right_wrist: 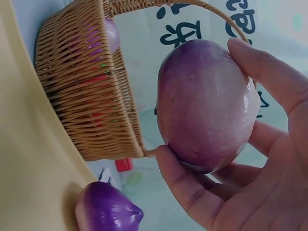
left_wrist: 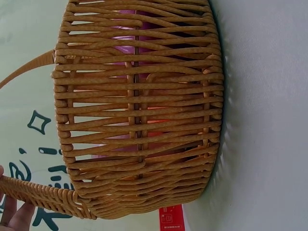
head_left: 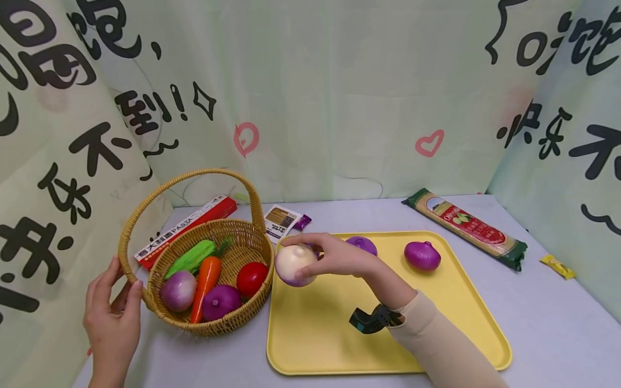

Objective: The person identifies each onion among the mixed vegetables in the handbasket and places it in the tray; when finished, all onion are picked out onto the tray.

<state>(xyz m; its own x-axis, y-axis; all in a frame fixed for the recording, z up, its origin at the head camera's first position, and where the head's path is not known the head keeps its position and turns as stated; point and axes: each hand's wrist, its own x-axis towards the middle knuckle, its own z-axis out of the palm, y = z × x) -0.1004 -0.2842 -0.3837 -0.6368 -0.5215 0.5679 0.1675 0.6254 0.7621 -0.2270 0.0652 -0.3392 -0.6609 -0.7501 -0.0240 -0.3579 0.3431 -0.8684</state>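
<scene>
My right hand (head_left: 335,256) holds a pale purple-and-white onion (head_left: 295,265) between thumb and fingers, above the left edge of the yellow tray (head_left: 339,345). The right wrist view shows the same onion (right_wrist: 207,106) gripped from the side. At the left, my left hand (head_left: 112,318) grips the handle of the wicker basket (head_left: 233,321) near its lower end. Inside the basket lie a light purple onion (head_left: 178,291), a darker purple onion (head_left: 221,303), a carrot (head_left: 207,283), a tomato (head_left: 252,279) and a ridged green vegetable (head_left: 191,257).
Two purple onions, one at the back (head_left: 363,245) and one at the right (head_left: 422,256), are on the tray. A red pasta box (head_left: 213,213) stands behind the basket, beside a small printed packet (head_left: 281,222). Farther right lie a spaghetti pack (head_left: 466,226) and a yellow wrapper (head_left: 558,266).
</scene>
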